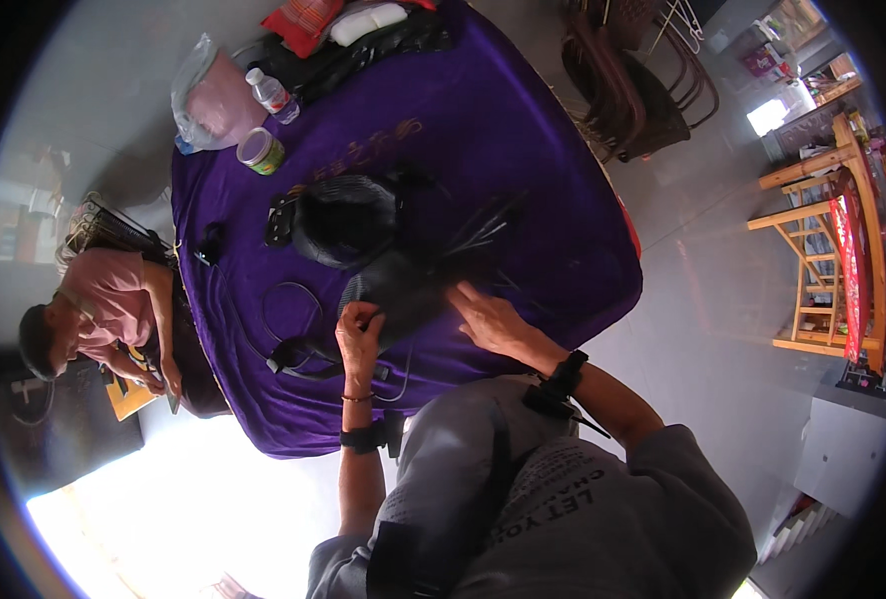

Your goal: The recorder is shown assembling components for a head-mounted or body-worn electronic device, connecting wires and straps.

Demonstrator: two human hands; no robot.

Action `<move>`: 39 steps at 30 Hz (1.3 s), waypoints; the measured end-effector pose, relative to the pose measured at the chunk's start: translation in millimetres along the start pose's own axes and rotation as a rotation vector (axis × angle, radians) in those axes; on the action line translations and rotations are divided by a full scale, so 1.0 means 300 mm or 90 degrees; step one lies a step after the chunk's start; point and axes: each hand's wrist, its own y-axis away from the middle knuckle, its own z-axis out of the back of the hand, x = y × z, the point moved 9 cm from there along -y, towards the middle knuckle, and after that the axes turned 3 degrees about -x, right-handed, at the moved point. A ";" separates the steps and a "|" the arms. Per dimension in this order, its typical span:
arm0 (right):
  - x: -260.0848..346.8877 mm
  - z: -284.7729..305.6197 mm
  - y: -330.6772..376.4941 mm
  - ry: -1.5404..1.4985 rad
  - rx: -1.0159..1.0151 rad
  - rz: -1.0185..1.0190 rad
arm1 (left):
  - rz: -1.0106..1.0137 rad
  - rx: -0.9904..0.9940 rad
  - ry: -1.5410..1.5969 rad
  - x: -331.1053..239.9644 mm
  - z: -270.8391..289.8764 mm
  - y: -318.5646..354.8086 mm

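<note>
On the purple-covered table, a black ribbed piece of material [388, 285] lies between my hands. My left hand [359, 334] is closed at its near left edge, fingers bent in a pinch on it. My right hand [495, 317] is at its right side, fingers stretched and slightly apart, with nothing visible in them. Beyond the piece sits a rounded black object with a textured surface [346, 220], its kind unclear. Several thin dark strips [485, 228] lie to the right. Near my left wrist, a dark cable [275, 309] loops over the cloth.
A clear bottle [271, 95], a round tub with a green label [260, 151] and a pink item in a plastic bag [221, 100] stand at the far left. A person [123, 319] sits left of the table. Stacked chairs [627, 95] stand beyond its far right side.
</note>
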 end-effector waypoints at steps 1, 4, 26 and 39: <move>0.002 -0.003 -0.001 -0.001 0.000 0.003 | -0.004 0.001 0.003 0.001 -0.003 0.000; -0.013 -0.011 -0.003 0.002 0.006 -0.005 | 0.004 0.004 0.022 0.002 -0.008 0.000; -0.010 -0.028 -0.010 0.062 -0.002 -0.001 | -0.007 -0.010 0.031 -0.020 0.002 0.015; 0.006 -0.003 -0.015 0.045 -0.009 -0.002 | -0.049 -0.014 -0.016 0.014 -0.003 0.003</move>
